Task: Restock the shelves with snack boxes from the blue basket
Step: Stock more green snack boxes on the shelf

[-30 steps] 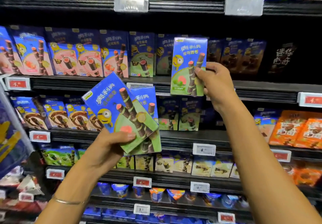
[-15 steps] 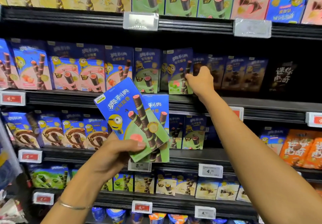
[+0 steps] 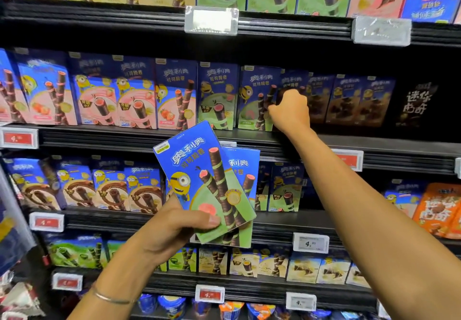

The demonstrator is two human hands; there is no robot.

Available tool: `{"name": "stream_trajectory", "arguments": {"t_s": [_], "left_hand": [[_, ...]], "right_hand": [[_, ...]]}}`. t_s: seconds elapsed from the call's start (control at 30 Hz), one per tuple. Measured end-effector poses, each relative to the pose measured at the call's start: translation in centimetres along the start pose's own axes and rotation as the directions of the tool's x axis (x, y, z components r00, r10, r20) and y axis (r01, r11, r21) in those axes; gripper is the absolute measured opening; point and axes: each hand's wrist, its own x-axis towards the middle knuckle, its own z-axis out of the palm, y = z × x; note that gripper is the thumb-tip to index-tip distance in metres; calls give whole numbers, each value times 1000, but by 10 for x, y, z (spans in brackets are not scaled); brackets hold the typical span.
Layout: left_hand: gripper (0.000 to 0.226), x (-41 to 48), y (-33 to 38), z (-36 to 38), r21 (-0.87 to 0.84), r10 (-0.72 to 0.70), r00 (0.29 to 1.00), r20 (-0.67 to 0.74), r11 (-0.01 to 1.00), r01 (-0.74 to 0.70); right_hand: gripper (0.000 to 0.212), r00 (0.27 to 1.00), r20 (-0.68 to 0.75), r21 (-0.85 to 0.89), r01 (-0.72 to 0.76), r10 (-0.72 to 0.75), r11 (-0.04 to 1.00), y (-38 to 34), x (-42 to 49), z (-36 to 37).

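My left hand grips two blue-and-green snack boxes in front of the middle shelf, thumb across the lower front. The front box tilts left, and the second box stands behind it. My right hand reaches up to the second shelf. There it pinches the right edge of a matching blue-and-green box that stands upright in the row, thumb on its front and fingers curled behind. The blue basket is not clearly in view.
Pink-flavoured boxes fill the same shelf to the left and dark chocolate boxes to the right. More snack rows sit above and below, with price tags on the shelf edges. A blurred blue object is at the left edge.
My right hand carried the blue-and-green box up and back into the second-shelf row, where it now stands. The view tilted up slightly. My left hand kept its two boxes.
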Motion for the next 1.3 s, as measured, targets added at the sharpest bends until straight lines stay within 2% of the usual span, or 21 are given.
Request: {"name": "stream_trajectory", "arguments": {"t_s": [0.3, 0.47, 0.7, 0.8, 0.87, 0.93, 1.0, 1.07, 1.17, 1.23, 1.3], "left_hand": [[65, -1, 1, -3, 3, -18, 1000, 21, 1000, 18], [55, -1, 1, -8, -3, -17, 1000, 15, 1000, 17], [65, 5, 1, -11, 22, -16, 999, 33, 1000, 15], [60, 8, 2, -12, 21, 9, 999, 43, 1000, -10], [56, 11, 2, -12, 28, 21, 999, 39, 999, -22], [55, 13, 1, -11, 39, 33, 999, 38, 999, -35], [50, 15, 2, -7, 60, 56, 997, 51, 996, -60], [46, 19, 6, -2, 100, 70, 996, 47, 992, -74], [40, 24, 13, 4, 199, 119, 991, 60, 971, -129], [39, 29, 19, 10, 272, 139, 984, 110, 948, -164], [41, 33, 22, 16, 331, 143, 978, 154, 925, -187]], "right_hand": [[15, 1000, -31, -36, -5, 3, 999, -5, 1, 9], [15, 999, -53, -53, 0, -2, 999, -5, 2, 14], [16, 998, -61, -55, 2, -5, 998, -5, 2, 15], [20, 998, -54, -1, 14, -14, 1000, -4, -6, 7], [25, 994, -97, 53, 47, -42, 997, -7, -19, -4], [30, 987, -137, 263, 112, -78, 958, -12, -42, -19], [23, 992, -76, 553, 127, -102, 824, -19, -74, -39], [21, 985, 48, 699, 84, -164, 711, -22, -106, -55], [20, 956, 132, 696, 100, -263, 711, -24, -135, -66], [36, 921, 272, 661, 30, -277, 749, -26, -143, -69], [36, 883, 372, 632, -15, -286, 775, -25, -146, -72]]}}
